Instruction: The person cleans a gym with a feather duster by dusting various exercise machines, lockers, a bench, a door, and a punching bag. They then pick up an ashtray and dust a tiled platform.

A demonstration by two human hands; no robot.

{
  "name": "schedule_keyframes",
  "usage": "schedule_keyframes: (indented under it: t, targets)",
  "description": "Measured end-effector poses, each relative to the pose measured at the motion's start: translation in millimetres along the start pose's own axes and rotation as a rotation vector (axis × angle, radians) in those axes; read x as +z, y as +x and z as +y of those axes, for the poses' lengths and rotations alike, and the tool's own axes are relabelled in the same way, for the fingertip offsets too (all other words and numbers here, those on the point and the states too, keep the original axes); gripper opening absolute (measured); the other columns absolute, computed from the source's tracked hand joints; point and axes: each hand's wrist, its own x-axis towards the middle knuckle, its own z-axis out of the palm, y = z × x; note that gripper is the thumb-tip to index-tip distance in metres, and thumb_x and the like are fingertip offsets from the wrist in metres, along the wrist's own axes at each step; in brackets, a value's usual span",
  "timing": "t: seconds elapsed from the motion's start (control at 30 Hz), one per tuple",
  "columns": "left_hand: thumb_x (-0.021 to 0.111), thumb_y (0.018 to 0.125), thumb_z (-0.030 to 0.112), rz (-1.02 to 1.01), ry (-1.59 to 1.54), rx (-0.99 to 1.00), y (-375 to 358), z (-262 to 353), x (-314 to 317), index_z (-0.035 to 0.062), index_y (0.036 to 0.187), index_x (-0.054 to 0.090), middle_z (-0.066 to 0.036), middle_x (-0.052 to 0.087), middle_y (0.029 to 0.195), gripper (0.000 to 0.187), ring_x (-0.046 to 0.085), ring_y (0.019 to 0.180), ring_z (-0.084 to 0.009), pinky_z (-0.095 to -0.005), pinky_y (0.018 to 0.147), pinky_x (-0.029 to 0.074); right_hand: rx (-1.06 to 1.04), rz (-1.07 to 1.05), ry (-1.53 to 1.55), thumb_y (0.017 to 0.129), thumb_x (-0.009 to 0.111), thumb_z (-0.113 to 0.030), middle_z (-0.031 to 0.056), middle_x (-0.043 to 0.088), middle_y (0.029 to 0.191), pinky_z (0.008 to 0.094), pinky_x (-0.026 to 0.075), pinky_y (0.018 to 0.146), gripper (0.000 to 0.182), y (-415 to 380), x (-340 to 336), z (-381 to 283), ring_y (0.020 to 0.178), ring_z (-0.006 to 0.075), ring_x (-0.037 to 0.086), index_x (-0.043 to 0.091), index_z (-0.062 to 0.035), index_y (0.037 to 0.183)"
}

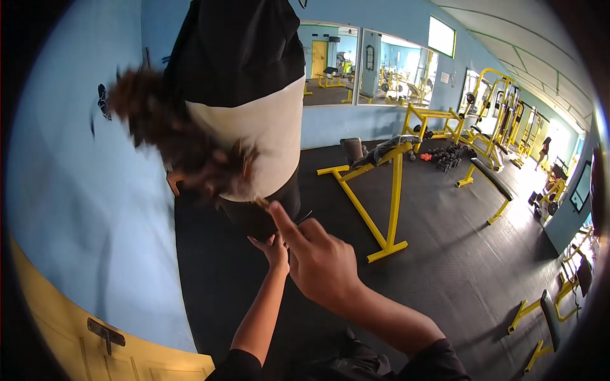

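Note:
A large punching bag [270, 120], black on top with a white band and a dark lower end, hangs in front of me. My right hand [324, 263] is closed around the handle of a brown feather duster [184, 136], its index finger stretched along the handle. The duster's feathers are blurred and lie across the left side of the bag in view. Lower down, my left hand [274, 252] is at the bag's dark bottom end, fingers apart; part of it is hidden behind the right hand, and firm contact cannot be made out.
A yellow door [82, 336] with a handle stands at lower left beside the blue wall [95, 209]. To the right are a yellow-framed bench [395, 197], a flat bench [492, 178], several dumbbells [451, 157] and weight machines [495, 114]. Another person [544, 151] is far off at right.

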Motion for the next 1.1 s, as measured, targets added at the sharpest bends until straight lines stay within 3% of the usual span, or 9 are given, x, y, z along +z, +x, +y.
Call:
schedule_keyframes:
  t: [0.07, 0.13, 0.27, 0.43, 0.5, 0.63, 0.8, 0.9, 1.1]
  targets:
    - [0.059, 0.095, 0.016, -0.026, -0.077, -0.082, 10, -20, -4, 0.0284, 0.150, -0.020, -0.017, 0.034, 0.143, 0.097, 0.055, 0.106, -0.0181, -0.0344, 0.084, 0.048, -0.012, 0.096, 0.064, 0.080, 0.062, -0.006, 0.0064, 0.055, 0.079, 0.0365, 0.051, 0.047, 0.066, 0, -4, 9, 0.054, 0.0236, 0.060, 0.046, -0.0205, 0.143]
    - [0.057, 0.096, 0.017, -0.197, -0.001, 0.273, 45, -77, -21, 0.0289, 0.151, -0.019, -0.015, 0.035, 0.144, 0.094, 0.057, 0.097, -0.0161, -0.0328, 0.080, 0.047, -0.037, 0.067, 0.052, 0.080, 0.061, -0.007, 0.0058, 0.054, 0.079, 0.0354, 0.050, 0.046, 0.065, -6, 7, 24, 0.053, 0.0230, 0.060, 0.047, -0.0207, 0.142]
    - [0.050, 0.097, 0.015, -0.054, -0.127, -0.077, 10, -24, -32, 0.0225, 0.152, -0.001, -0.010, 0.040, 0.140, 0.075, 0.058, 0.098, -0.0157, -0.0334, 0.082, 0.047, 0.003, -0.251, 0.029, 0.082, 0.059, -0.010, 0.0071, 0.057, 0.081, 0.0399, 0.051, 0.048, 0.061, -62, 58, 79, 0.057, 0.0267, 0.062, 0.048, -0.0257, 0.141]
    - [0.047, 0.096, 0.012, 0.300, -0.042, 0.255, -15, -54, -85, 0.0069, 0.140, 0.028, -0.011, 0.057, 0.118, 0.049, 0.059, 0.088, -0.0166, -0.0318, 0.073, 0.047, -0.012, -0.585, 0.049, 0.088, 0.055, -0.016, 0.0123, 0.064, 0.092, 0.0467, 0.056, 0.060, 0.052, -148, 138, 170, 0.071, 0.0337, 0.067, 0.050, -0.0275, 0.139]
    - [0.048, 0.097, 0.014, 0.143, 0.453, -0.108, -78, -63, -109, 0.0032, 0.121, 0.047, -0.010, 0.063, 0.098, 0.027, 0.060, 0.077, -0.0172, -0.0354, 0.066, 0.047, -0.040, -0.632, 0.143, 0.088, 0.055, -0.018, 0.0142, 0.064, 0.092, 0.0489, 0.055, 0.064, 0.051, -175, 152, 182, 0.074, 0.0353, 0.067, 0.051, -0.0266, 0.138]
    - [0.051, 0.098, 0.025, 0.519, 0.494, -0.055, -202, -139, -141, 0.0041, 0.099, 0.057, -0.007, 0.061, 0.074, 0.022, 0.058, 0.062, -0.0177, -0.0375, 0.055, 0.044, -0.118, -0.864, 0.359, 0.090, 0.052, -0.021, 0.0185, 0.067, 0.095, 0.0504, 0.053, 0.073, 0.045, -239, 165, 195, 0.085, 0.0389, 0.066, 0.054, -0.0225, 0.135]
    - [0.054, 0.094, 0.043, 0.950, 0.682, -0.260, -403, -169, -165, 0.0007, 0.082, 0.066, -0.017, 0.067, 0.079, 0.045, 0.066, 0.074, -0.0323, -0.0444, 0.067, 0.049, -0.255, -1.127, 0.811, 0.099, 0.046, -0.024, 0.0223, 0.062, 0.119, 0.0444, 0.049, 0.090, 0.034, -346, 164, 187, 0.106, 0.0390, 0.060, 0.061, -0.0030, 0.122]
    - [0.059, 0.089, 0.045, 1.302, 0.613, -0.406, -527, -188, -181, 0.0004, 0.078, 0.068, -0.021, 0.068, 0.083, 0.047, 0.067, 0.080, -0.0364, -0.0457, 0.071, 0.050, -0.417, -1.478, 0.647, 0.098, 0.050, -0.026, 0.0223, 0.063, 0.119, 0.0446, 0.049, 0.090, 0.036, -391, 169, 167, 0.107, 0.0400, 0.060, 0.063, -0.0031, 0.122]
    - [0.061, 0.082, 0.041, 1.874, 0.416, -0.604, -712, -239, -185, 0.0049, 0.082, 0.070, -0.018, 0.069, 0.086, 0.037, 0.067, 0.085, -0.0360, -0.0451, 0.077, 0.051, -0.766, -1.575, 0.721, 0.094, 0.053, -0.032, 0.0218, 0.065, 0.114, 0.0456, 0.049, 0.089, 0.038, -434, 198, 97, 0.107, 0.0399, 0.061, 0.065, -0.0047, 0.119]
